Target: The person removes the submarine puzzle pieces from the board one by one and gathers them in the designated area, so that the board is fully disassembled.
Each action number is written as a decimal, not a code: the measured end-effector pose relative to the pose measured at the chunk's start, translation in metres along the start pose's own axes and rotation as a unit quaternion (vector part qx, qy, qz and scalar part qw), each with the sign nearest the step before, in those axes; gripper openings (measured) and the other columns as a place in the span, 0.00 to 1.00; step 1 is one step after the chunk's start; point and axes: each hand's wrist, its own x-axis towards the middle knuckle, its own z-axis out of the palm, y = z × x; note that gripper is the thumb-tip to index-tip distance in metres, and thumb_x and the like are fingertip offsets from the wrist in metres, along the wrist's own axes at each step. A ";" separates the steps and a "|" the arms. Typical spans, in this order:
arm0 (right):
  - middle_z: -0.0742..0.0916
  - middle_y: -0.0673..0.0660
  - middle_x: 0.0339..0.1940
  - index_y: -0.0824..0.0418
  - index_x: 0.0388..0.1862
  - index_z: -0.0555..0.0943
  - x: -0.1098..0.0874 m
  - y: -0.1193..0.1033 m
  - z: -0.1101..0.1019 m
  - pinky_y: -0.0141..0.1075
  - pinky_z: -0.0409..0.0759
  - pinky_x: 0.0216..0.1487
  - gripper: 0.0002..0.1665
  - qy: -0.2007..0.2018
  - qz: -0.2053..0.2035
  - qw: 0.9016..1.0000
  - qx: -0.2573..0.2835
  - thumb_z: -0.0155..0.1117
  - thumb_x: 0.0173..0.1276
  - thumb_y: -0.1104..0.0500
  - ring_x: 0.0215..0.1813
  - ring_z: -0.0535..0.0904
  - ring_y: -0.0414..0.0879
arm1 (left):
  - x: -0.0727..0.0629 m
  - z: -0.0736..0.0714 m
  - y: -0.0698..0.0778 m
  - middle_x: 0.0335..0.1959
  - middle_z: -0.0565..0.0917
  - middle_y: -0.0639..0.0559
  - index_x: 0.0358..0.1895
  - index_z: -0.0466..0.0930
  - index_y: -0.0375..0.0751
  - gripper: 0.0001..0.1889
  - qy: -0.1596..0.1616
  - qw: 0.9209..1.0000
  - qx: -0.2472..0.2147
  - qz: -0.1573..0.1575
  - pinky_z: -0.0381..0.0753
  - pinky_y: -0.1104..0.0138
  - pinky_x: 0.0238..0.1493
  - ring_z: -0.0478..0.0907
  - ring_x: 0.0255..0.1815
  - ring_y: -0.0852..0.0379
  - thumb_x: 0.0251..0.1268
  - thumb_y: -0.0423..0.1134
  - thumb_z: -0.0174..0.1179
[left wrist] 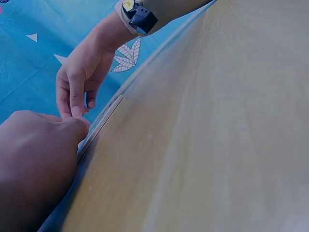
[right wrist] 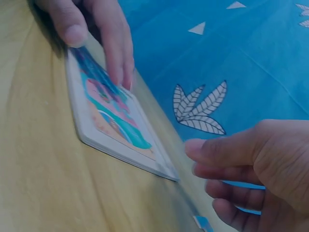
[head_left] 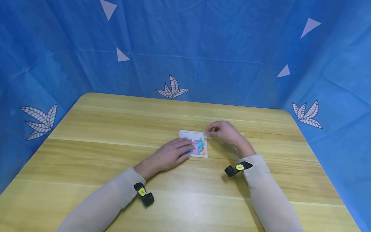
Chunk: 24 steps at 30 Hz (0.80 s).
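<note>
A small jigsaw puzzle (head_left: 198, 146) with a pink, teal and blue picture lies in a white-rimmed tray (right wrist: 116, 153) on the table. My left hand (head_left: 171, 153) rests over its left part, fingers stretched across the picture and covering some of it. In the right wrist view, the left thumb (right wrist: 75, 34) is at the tray's edge. My right hand (head_left: 226, 131) hovers by the far right corner of the tray, thumb and forefinger close together. Nothing shows between those fingertips in the right wrist view, and the other fingers (right wrist: 236, 193) hang loosely curled.
A small loose puzzle piece (right wrist: 203, 223) lies on the wooden table (head_left: 116, 129), just beyond the right hand and partly hidden by it. Blue curtains (head_left: 185, 38) with white leaf and triangle prints stand along the table's back and sides. Each wrist carries a black camera (head_left: 147, 198).
</note>
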 end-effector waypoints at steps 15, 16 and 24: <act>0.85 0.49 0.45 0.54 0.46 0.87 0.004 -0.013 0.016 0.42 0.78 0.48 0.12 -0.049 -0.060 0.993 -0.088 0.69 0.66 0.53 0.44 0.79 0.44 | 0.003 0.001 0.000 0.70 0.70 0.49 0.70 0.71 0.43 0.23 -0.024 0.999 -0.004 0.021 0.57 0.59 0.74 0.62 0.73 0.51 0.78 0.47 0.47; 0.85 0.50 0.45 0.55 0.46 0.87 0.004 -0.013 0.017 0.43 0.78 0.48 0.11 -0.048 -0.065 0.992 -0.093 0.69 0.67 0.53 0.44 0.79 0.45 | 0.003 0.001 0.000 0.70 0.70 0.49 0.69 0.71 0.43 0.22 -0.022 1.000 -0.006 0.021 0.57 0.59 0.74 0.62 0.73 0.50 0.78 0.46 0.47; 0.85 0.51 0.44 0.55 0.44 0.87 0.004 -0.017 0.021 0.42 0.79 0.46 0.09 -0.046 -0.067 0.990 -0.115 0.67 0.69 0.54 0.43 0.79 0.45 | 0.003 0.000 0.002 0.70 0.70 0.49 0.69 0.72 0.43 0.22 -0.024 0.999 -0.022 0.007 0.58 0.58 0.74 0.62 0.73 0.50 0.78 0.47 0.48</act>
